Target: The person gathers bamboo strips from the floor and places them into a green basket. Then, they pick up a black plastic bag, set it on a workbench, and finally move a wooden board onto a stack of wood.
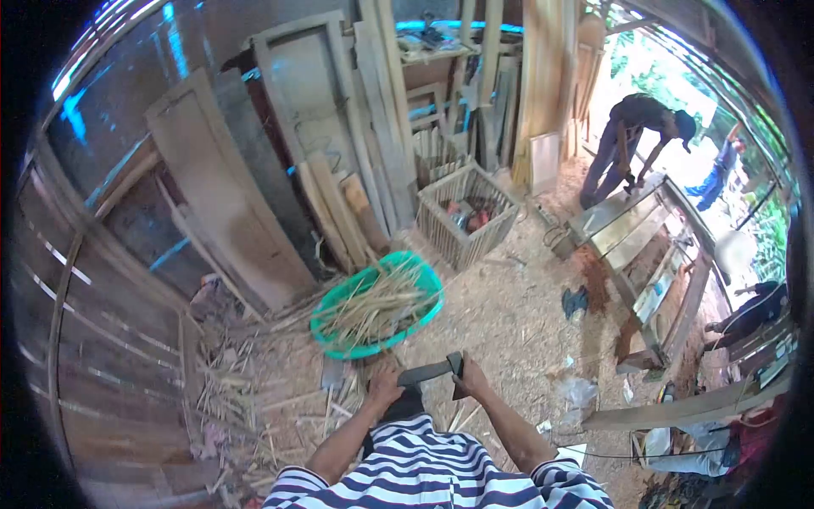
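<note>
Stretched between my two hands, in front of my striped shirt, is a flat dark grey strip (pixel 424 371). My left hand (pixel 386 388) is closed on its left end. The fingers of my right hand (pixel 473 379) are closed at the other end, where the strip bends and a dark flap stands up. Just beyond my hands, a green basin (pixel 435 284) full of thin wood offcuts (pixel 377 310) sits on the shavings-covered floor (pixel 500 314).
A slatted wooden crate (pixel 466 246) with items inside stands ahead. Wooden panels (pixel 229 191) and planks lean against the wall. Right, a person (pixel 632 136) bends over a wooden frame (pixel 627 229). Scrap wood (pixel 242 399) litters the left floor; a long beam (pixel 670 413) lies low right.
</note>
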The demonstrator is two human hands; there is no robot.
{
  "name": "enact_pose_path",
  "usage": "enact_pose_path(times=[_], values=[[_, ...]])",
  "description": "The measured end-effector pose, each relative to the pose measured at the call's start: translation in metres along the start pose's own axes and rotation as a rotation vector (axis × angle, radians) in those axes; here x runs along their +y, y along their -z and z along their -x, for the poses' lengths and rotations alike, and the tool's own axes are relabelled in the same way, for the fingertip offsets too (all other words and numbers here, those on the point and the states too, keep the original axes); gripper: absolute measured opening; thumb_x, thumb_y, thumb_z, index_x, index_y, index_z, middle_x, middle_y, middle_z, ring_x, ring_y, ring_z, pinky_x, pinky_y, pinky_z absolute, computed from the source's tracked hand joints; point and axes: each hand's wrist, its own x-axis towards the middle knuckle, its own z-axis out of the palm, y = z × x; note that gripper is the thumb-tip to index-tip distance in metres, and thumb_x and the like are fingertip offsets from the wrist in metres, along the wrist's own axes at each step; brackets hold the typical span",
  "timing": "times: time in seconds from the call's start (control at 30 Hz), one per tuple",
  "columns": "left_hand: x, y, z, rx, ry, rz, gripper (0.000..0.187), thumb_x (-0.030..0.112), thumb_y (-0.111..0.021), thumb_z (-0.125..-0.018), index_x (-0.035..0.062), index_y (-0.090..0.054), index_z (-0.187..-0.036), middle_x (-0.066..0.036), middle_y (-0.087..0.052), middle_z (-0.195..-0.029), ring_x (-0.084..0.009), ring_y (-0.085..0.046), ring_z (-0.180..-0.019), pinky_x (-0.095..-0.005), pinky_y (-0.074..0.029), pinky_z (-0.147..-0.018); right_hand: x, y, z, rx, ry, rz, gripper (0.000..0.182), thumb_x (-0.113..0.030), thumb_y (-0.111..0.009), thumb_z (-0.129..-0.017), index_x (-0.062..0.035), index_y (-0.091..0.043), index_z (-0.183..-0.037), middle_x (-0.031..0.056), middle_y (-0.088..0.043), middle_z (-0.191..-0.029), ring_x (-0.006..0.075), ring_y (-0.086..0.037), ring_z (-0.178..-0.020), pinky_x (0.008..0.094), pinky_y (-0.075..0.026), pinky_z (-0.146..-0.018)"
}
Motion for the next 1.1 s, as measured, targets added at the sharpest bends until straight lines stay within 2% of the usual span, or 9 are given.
enact_pose_path(times=[0.03, 0.17, 0.23, 0.4, 0.63, 0.8, 0.87, 0.93, 1.1], values=[[-0.001, -0.001, -0.021, 0.033, -0.026, -0.131, 0.05, 0.021, -0.075, -0.06, 0.0118, -0.061, -0.107, -0.013, -0.055, -0.11, -0.0325, -0.051, -0.104, -0.0442, -0.043, -0.084, 0.003, 0.005, -0.018, -0.044, -0.069, 0.044, 0.083, -0.022, -0.07, -0.071, -0.0028, -0.024, -0.137, 0.0293, -0.054, -0.105, 0.0424, -0.057, -0.094, 0.0458, -0.047, -0.081], [0.014, 0.029, -0.115, -0.107, 0.03, -0.035, 0.057, 0.02, -0.076, -0.058, 0.0112, -0.059, -0.111, -0.015, -0.054, -0.114, -0.0329, -0.048, -0.11, -0.043, -0.042, -0.088, -0.016, 0.088, -0.08, -0.007, -0.109, 0.084, 0.07, -0.022, -0.069, -0.071, -0.0006, -0.036, -0.129, 0.026, -0.054, -0.107, 0.0415, -0.057, -0.095, 0.0457, -0.047, -0.081], [0.018, 0.038, -0.152, -0.03, -0.01, -0.046, 0.054, 0.016, -0.073, -0.058, 0.0104, -0.059, -0.11, -0.013, -0.054, -0.109, -0.032, -0.048, -0.107, -0.0438, -0.041, -0.088, -0.026, 0.116, -0.106, 0.013, -0.102, 0.085, 0.067, -0.022, -0.07, -0.071, -0.0007, -0.039, -0.127, 0.0255, -0.053, -0.108, 0.0408, -0.055, -0.097, 0.0454, -0.047, -0.082], [0.022, 0.034, -0.227, 0.062, -0.015, -0.055, 0.052, 0.014, -0.069, -0.061, 0.0124, -0.058, -0.112, -0.011, -0.054, -0.104, -0.0319, -0.048, -0.106, -0.0449, -0.042, -0.089, 0.006, 0.144, -0.184, 0.035, 0.005, 0.019, 0.063, -0.02, -0.069, -0.072, 0.0001, -0.041, -0.124, 0.0258, -0.054, -0.103, 0.0408, -0.055, -0.097, 0.0447, -0.046, -0.082], [0.029, -0.011, -0.315, 0.051, 0.148, -0.091, 0.051, 0.015, -0.067, -0.062, 0.0109, -0.058, -0.112, -0.013, -0.054, -0.109, -0.0328, -0.048, -0.108, -0.045, -0.043, -0.089, 0.09, 0.177, -0.309, -0.127, 0.179, 0.022, 0.065, -0.024, -0.069, -0.069, -0.0006, -0.044, -0.124, 0.0263, -0.057, -0.106, 0.0406, -0.056, -0.099, 0.0434, -0.046, -0.086], [0.092, -0.046, -0.405, 0.148, 0.322, -0.061, 0.052, 0.017, -0.07, -0.061, 0.0096, -0.059, -0.111, -0.014, -0.056, -0.107, -0.0341, -0.05, -0.105, -0.0438, -0.042, -0.091, 0.144, 0.242, -0.396, -0.206, 0.272, -0.024, 0.065, -0.019, -0.069, -0.067, 0.0001, -0.044, -0.124, 0.0272, -0.057, -0.103, 0.0419, -0.055, -0.098, 0.0443, -0.046, -0.085], [0.111, -0.046, -0.449, 0.169, 0.279, -0.04, 0.053, 0.013, -0.071, -0.06, 0.0097, -0.058, -0.111, -0.015, -0.054, -0.11, -0.036, -0.048, -0.107, -0.0441, -0.042, -0.09, 0.16, 0.276, -0.434, -0.033, 0.404, 0.011, 0.063, -0.017, -0.069, -0.066, 0.0004, -0.044, -0.122, 0.0276, -0.057, -0.101, 0.0422, -0.055, -0.098, 0.0448, -0.045, -0.085], [0.141, -0.046, -0.488, 0.212, 0.34, -0.035, 0.056, 0.01, -0.07, -0.057, 0.0093, -0.058, -0.112, -0.015, -0.054, -0.108, -0.0365, -0.049, -0.106, -0.0436, -0.043, -0.088, 0.159, 0.329, -0.465, -0.06, 0.458, -0.02, 0.062, -0.019, -0.07, -0.066, -0.0002, -0.045, -0.12, 0.0266, -0.057, -0.103, 0.0421, -0.055, -0.098, 0.0457, -0.045, -0.085], [0.164, -0.035, -0.612, 0.338, 0.264, -0.141, 0.058, 0.011, -0.071, -0.055, 0.0091, -0.057, -0.112, -0.015, -0.054, -0.102, -0.0346, -0.053, -0.099, -0.043, -0.044, -0.083, 0.154, 0.425, -0.558, -0.099, 0.432, 0.058, 0.066, -0.02, -0.07, -0.068, -0.0009, -0.041, -0.124, 0.026, -0.053, -0.112, 0.0417, -0.053, -0.103, 0.0458, -0.044, -0.087]])
